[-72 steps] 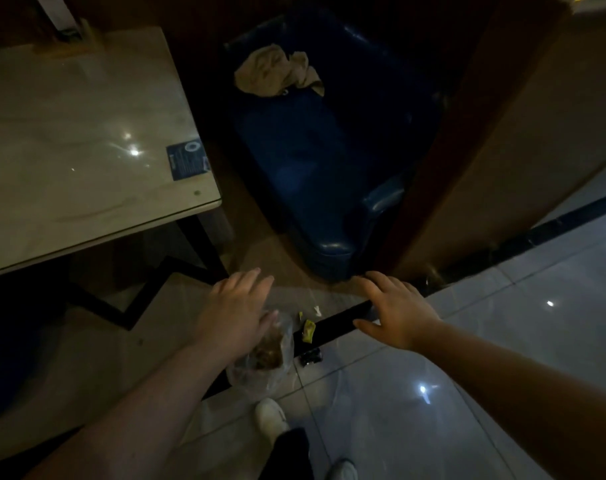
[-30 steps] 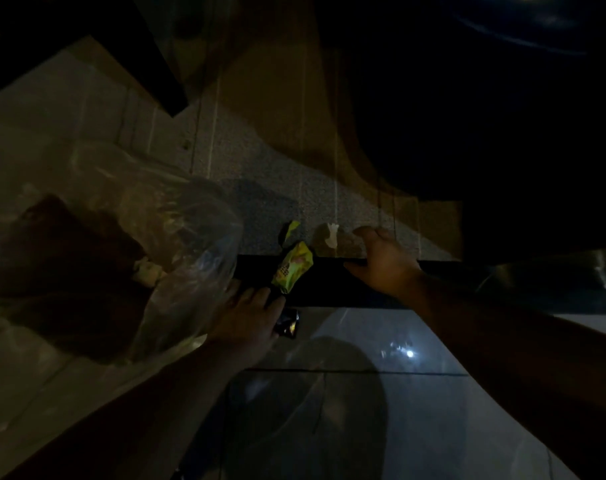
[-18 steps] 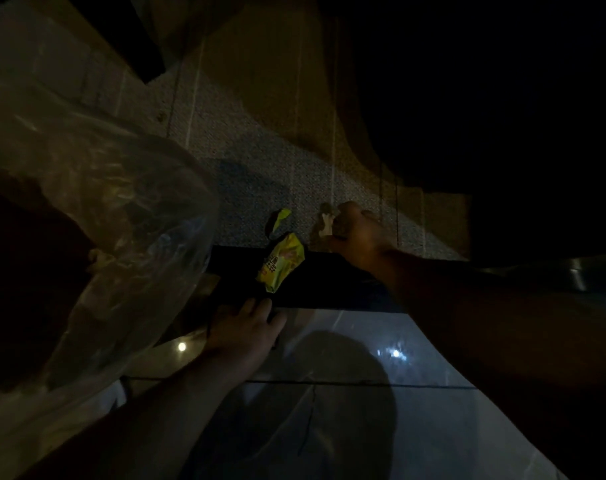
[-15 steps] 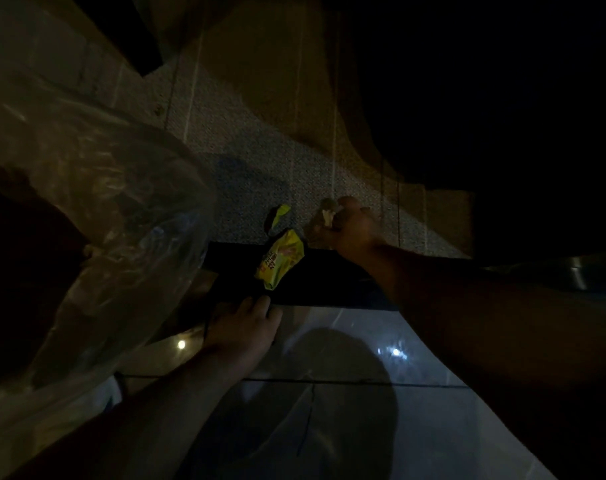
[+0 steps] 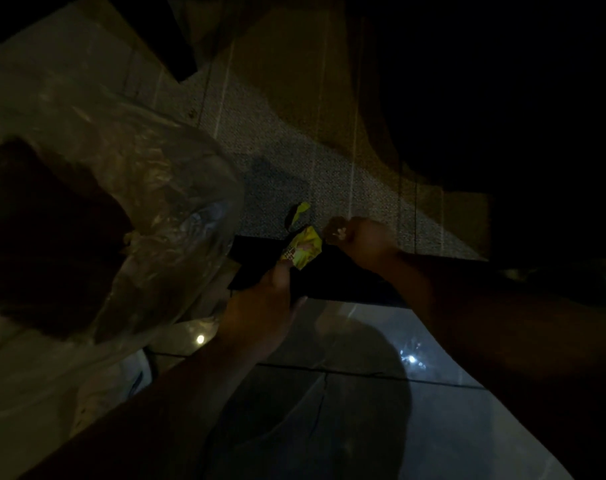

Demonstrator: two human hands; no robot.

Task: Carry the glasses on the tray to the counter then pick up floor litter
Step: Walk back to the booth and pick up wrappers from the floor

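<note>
Picking litter: right hand point(image 5: 360, 237) fisted on white scrap point(image 5: 339, 232). Left hand point(image 5: 263, 303), fingers apart, touches yellow wrapper point(image 5: 303, 251); pinch it whole, then grab the torn bit point(image 5: 299, 211) just beyond the wrapper.

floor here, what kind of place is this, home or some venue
Probably a dim bar or restaurant, though that is a guess. Glossy floor tiles reflect spot lights beside a patterned carpet, and snack wrappers like the yellow wrapper are going into a clear bag.

I'm looking down into a very dim room at glossy pale floor tiles point(image 5: 357, 344) catching small glints of light. A black threshold strip point(image 5: 346, 285) separates them from speckled grey carpet point(image 5: 260, 140) with tan patches; the upper right is black shadow.
</note>
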